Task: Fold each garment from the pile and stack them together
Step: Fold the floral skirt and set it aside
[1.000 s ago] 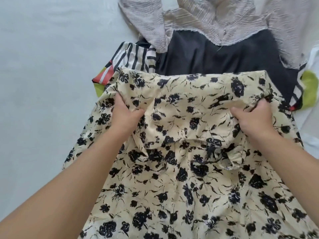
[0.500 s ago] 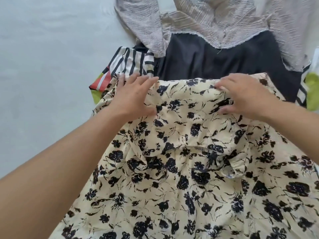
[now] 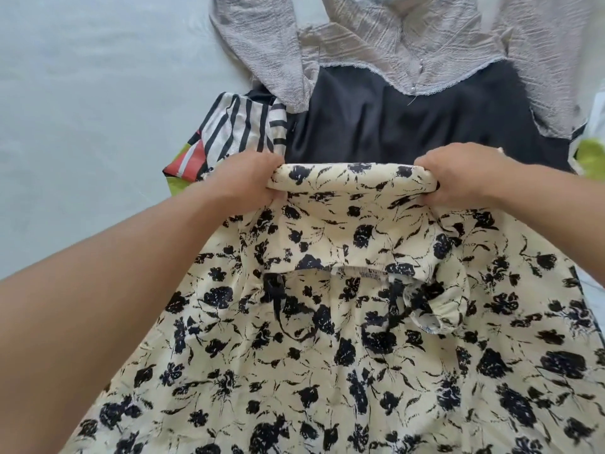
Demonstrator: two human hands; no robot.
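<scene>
Head view: left hand (image 3: pixel 245 181) and right hand (image 3: pixel 465 178) each pinched the floral garment (image 3: pixel 327 355) at its folded edge. Best kept taut, corners level, drawn evenly.

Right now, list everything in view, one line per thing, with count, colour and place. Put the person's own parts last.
floral garment: one, cream with black flowers, nearest, spread across the lower frame, far edge rolled over.
black garment: one, plain black, flat beyond the floral one, centre.
grey garment: one, pale grey crinkled cloth with lace hem, top of frame, lying over the black one.
striped garment: one, black and white stripes with red and lime patches, under the black one, showing at left and right.
surface: one, pale grey, under everything.
left hand: one, gripping the rolled edge's left end.
right hand: one, gripping its right end.
</scene>
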